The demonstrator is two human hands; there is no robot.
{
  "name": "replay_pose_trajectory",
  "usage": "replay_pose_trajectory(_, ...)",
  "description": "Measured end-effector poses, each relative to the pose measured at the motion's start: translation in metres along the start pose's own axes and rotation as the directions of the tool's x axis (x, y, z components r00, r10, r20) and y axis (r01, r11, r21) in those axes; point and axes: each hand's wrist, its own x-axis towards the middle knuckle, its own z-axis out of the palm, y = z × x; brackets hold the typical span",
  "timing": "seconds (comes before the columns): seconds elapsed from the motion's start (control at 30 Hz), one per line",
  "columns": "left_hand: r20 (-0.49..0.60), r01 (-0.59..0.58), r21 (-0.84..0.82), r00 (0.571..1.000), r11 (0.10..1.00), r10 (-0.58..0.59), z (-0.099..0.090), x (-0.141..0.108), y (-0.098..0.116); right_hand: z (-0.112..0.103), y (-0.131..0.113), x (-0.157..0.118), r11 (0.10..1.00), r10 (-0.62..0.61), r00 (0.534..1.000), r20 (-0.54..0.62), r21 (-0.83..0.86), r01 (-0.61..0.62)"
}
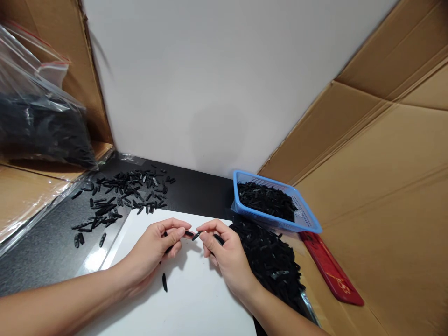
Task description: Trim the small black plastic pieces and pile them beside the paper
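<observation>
Above a white board, my left hand is closed on a slim black elongated piece, with more black showing under its fingers. Close by, my right hand pinches another small black piece between thumb and forefinger. A further dark piece is tucked in the right hand's curled fingers. The tips of the two pinched pieces nearly meet; I cannot tell if they touch. One loose black piece lies on the board below my left hand. The exact kind of these pieces is unclear.
Scattered black pieces lie at the back left. A blue basket of black pieces stands at the back right, above a large dark heap. A red flat object is beside it. Cardboard and a clear bag flank the area.
</observation>
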Motion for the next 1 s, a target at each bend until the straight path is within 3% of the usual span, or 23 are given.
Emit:
replay_pose_trajectory(0.13, -0.018, -0.007, 0.010, 1.000, 1.000, 0.008, 0.000, -0.001, 0.001, 0.002, -0.005, 0.001, 0.989, 0.047, 0.999, 0.019, 0.139, -0.049)
replay_pose_trajectory(0.3, -0.028, -0.016, 0.024, 0.999, 1.000, 0.017, 0.001, -0.002, 0.002, 0.003, -0.011, 0.001, 0.903, 0.149, 0.983, 0.111, 0.389, -0.181)
replay_pose_trajectory(0.43, -0.029, -0.009, 0.025, 1.000, 1.000, 0.010, 0.002, -0.002, 0.004, 0.005, -0.006, 0.001, 0.954, 0.123, 0.989, 0.088, 0.264, -0.142)
replay_pose_trajectory(0.53, -0.031, -0.001, 0.015, 1.000, 1.000, 0.001, 0.002, -0.003, 0.004, 0.007, -0.004, -0.001, 0.996, 0.046, 0.998, 0.045, 0.073, -0.049)
replay_pose_trajectory(0.67, 0.012, 0.016, 0.031, 1.000, 0.999, -0.017, 0.002, -0.004, 0.002, 0.007, -0.006, -0.002, 0.989, -0.070, 0.997, 0.027, -0.131, 0.073)
replay_pose_trajectory(0.77, 0.062, 0.030, 0.009, 0.998, 1.000, -0.030, 0.003, -0.006, 0.003, 0.005, -0.005, -0.001, 0.995, -0.059, 0.998, -0.021, -0.079, 0.057)
replay_pose_trajectory(1.0, 0.150, 0.087, -0.139, 0.987, 0.987, -0.066, 0.000, -0.005, 0.015, 0.003, -0.004, 0.001, 0.971, 0.130, 0.991, -0.044, 0.206, -0.118)
